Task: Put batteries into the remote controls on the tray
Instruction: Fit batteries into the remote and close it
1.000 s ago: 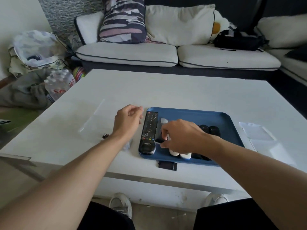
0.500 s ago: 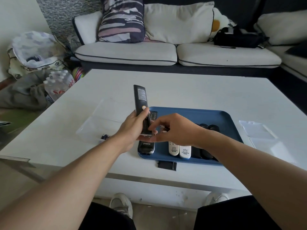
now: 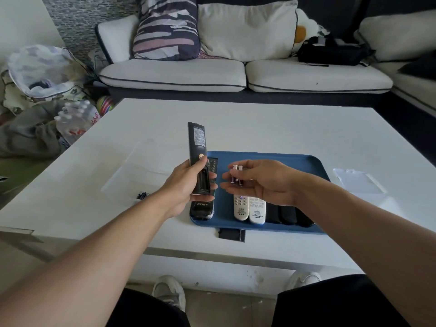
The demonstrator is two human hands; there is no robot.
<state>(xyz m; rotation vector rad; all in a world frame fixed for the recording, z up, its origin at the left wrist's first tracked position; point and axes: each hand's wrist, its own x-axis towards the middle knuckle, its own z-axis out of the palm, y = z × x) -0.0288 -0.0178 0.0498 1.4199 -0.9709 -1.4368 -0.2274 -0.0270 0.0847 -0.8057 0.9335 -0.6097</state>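
Observation:
My left hand point(image 3: 182, 188) grips a long black remote point(image 3: 197, 147) held back side up above the left end of the blue tray point(image 3: 295, 161), its battery bay uncovered near my thumb. My right hand point(image 3: 262, 182) holds two batteries point(image 3: 236, 175) side by side in its curled fingers, just right of that remote. On the tray lie another black remote point(image 3: 203, 208), two white remotes point(image 3: 249, 208) and several dark remotes point(image 3: 286, 214) partly hidden by my right wrist.
A black battery cover point(image 3: 232, 234) lies on the white table point(image 3: 259, 128) in front of the tray. More batteries point(image 3: 142, 195) sit by a clear plastic pack point(image 3: 134, 175) on the left. Clear packaging point(image 3: 358, 180) lies right of the tray. A sofa stands behind.
My left hand lifted a black remote off the tray and turned it back side up. My right hand pulled away from it to the right and now shows two batteries.

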